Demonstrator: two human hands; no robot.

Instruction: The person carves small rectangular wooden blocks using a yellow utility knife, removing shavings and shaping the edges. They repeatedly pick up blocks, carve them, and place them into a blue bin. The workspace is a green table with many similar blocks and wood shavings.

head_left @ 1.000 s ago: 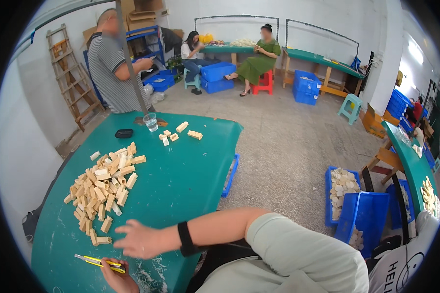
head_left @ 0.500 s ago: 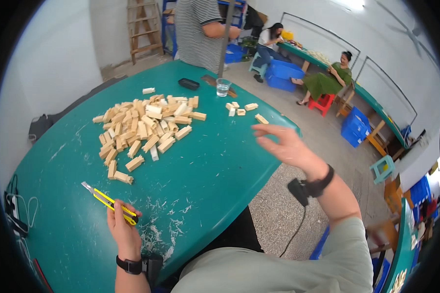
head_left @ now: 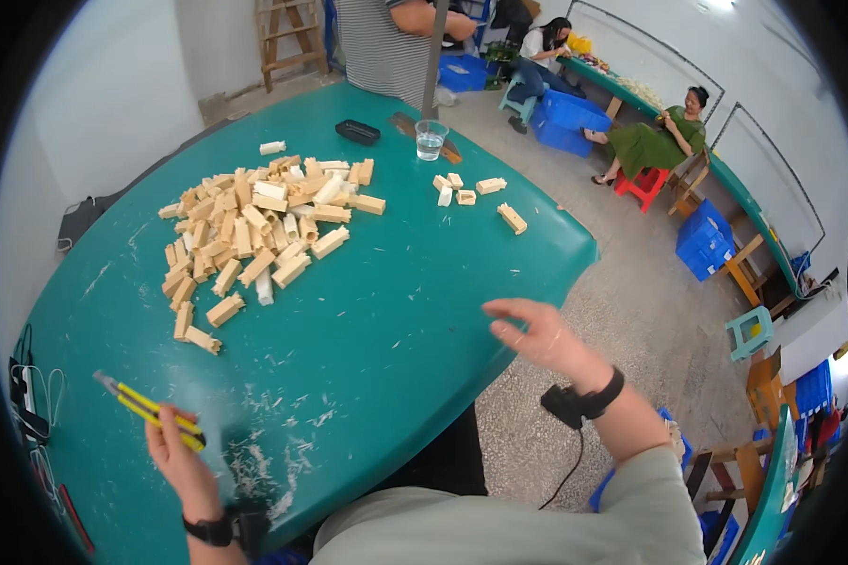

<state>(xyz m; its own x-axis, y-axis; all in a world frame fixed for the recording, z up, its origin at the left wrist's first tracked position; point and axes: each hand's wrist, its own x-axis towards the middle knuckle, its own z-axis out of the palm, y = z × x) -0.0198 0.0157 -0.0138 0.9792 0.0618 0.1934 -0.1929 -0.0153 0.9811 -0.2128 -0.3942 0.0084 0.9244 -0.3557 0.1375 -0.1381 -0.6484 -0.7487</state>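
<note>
My left hand (head_left: 181, 466) grips a yellow-and-black utility knife (head_left: 156, 414) over the near left of the table, its blade pointing away and to the left. My right hand (head_left: 544, 341) hovers by the table's right edge with fingers stretched out and nothing in them. A heap of small pale wooden blocks (head_left: 245, 226), some with notched ends, lies beyond the knife. Beyond my right hand, a single block (head_left: 512, 218) lies near a few smaller pieces (head_left: 466, 197). Pale shavings (head_left: 262, 461) litter the table to the right of my left hand.
A clear cup with liquid (head_left: 431, 141) and a black case (head_left: 357, 132) stand on the far part of the green table (head_left: 415, 311). Cables (head_left: 36, 395) lie along the left edge. A person in a striped shirt (head_left: 379, 52) stands behind; two others sit farther right by blue bins (head_left: 563, 122).
My left hand has moved left with the knife. My right hand has come nearer, away from the single block, which now lies fully in sight. The view has shifted slightly.
</note>
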